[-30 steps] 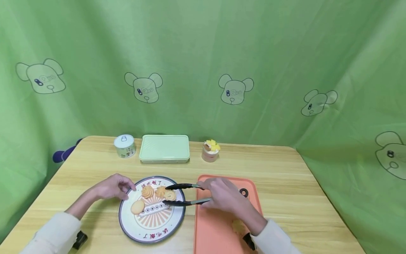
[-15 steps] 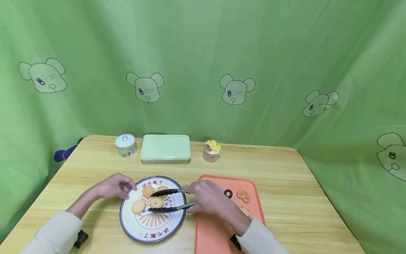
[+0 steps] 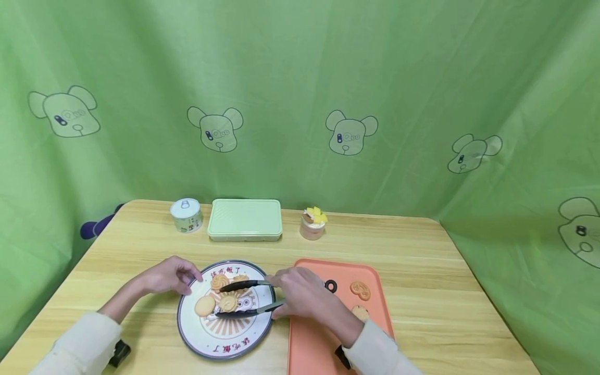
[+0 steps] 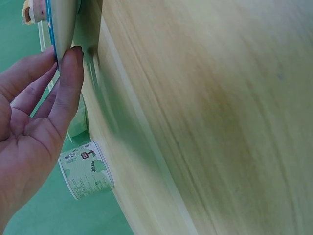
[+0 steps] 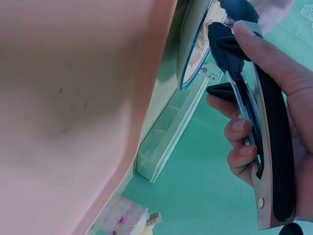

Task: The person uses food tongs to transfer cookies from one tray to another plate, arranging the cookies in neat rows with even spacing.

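Over a pale wood-grain surface (image 3: 436, 271), the left hand (image 3: 170, 276) pinches a round blue-rimmed white plate (image 3: 254, 327) reading "吃饭了"; the right hand (image 3: 299, 290) grips black-and-silver tongs (image 3: 244, 284).

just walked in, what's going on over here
A person's left hand grips a plate by its rim while their right hand holds tongs over it. A round cookie is between the parted tips of the tongs; whether they touch it is hard to tell. Other cookies lie on the plate, and a pretzel-shaped cookie lies on the orange tray beside it.
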A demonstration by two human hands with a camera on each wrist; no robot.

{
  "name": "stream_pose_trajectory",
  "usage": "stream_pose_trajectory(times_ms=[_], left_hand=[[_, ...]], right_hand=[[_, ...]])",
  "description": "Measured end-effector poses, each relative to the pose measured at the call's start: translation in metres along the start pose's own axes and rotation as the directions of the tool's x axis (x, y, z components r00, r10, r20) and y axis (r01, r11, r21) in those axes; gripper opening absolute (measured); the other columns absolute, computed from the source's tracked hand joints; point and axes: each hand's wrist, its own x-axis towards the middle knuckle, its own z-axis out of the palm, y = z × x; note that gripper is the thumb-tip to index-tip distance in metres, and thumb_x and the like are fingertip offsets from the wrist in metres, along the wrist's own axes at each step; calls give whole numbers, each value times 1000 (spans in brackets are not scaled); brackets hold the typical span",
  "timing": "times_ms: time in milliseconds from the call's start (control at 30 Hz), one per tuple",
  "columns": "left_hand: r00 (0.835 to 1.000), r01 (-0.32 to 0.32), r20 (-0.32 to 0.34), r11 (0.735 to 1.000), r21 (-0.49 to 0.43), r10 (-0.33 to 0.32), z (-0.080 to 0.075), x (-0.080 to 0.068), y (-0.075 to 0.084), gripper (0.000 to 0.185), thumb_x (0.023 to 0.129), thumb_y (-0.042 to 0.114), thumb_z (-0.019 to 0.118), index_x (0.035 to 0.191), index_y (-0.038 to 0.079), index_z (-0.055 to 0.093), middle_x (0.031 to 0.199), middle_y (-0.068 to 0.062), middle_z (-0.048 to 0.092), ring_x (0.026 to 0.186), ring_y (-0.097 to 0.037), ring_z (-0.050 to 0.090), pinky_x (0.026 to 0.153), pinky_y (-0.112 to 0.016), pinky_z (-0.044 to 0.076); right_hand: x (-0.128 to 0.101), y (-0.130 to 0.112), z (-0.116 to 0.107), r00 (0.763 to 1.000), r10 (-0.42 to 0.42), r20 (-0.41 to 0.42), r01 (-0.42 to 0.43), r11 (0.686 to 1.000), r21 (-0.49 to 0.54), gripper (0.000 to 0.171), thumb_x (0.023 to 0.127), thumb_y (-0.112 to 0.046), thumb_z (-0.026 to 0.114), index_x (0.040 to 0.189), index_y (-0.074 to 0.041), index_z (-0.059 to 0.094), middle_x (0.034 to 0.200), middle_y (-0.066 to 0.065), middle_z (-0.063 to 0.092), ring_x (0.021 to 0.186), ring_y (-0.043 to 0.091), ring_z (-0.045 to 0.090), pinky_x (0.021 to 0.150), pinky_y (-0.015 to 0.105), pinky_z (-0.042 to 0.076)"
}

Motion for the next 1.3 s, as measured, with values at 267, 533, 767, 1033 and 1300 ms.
stream_pose_trajectory(times_ms=[267,533,767,1033,1300], left_hand=[[1000,2,-1,1000,-9,-2,1,0,1,33,70,-4,70,102,-4,65,82,-9,62,73,-15,54,62,-22,50],[1000,15,-5,1000,4,-15,0,1,-1,32,70,-3,70,102,-3,66,85,-10,62,75,-17,53,63,-23,50],[1000,17,-5,1000,5,-17,0,1,-1,32,70,-3,71,102,-2,66,84,-11,62,76,-18,53,63,-23,50],[1000,20,-8,1000,9,-19,0,1,0,32,70,-4,71,102,-2,66,85,-11,62,76,-18,53,63,-23,49],[1000,15,-7,1000,14,-15,1,1,0,32,70,-3,70,101,-2,66,84,-10,62,75,-17,53,63,-23,49]], right_hand=[[-8,7,-4,1000,15,-8,-14,998,55,74,64,-47,82,129,-19,59,107,-2,69,83,8,63,73,25,53],[-26,28,-3,998,36,-51,-32,996,81,72,65,-46,82,126,-15,61,104,-2,70,86,11,63,73,28,53],[-50,48,-3,991,124,-54,-114,980,165,72,65,-46,82,126,-14,61,114,0,69,105,21,64,83,37,54],[-78,73,-7,969,238,-62,-219,951,217,75,62,-44,84,127,-14,61,111,1,69,100,22,64,78,38,53],[-104,97,-7,947,305,-98,-285,942,178,83,56,-46,86,126,-10,60,111,3,68,94,20,64,73,35,51]])
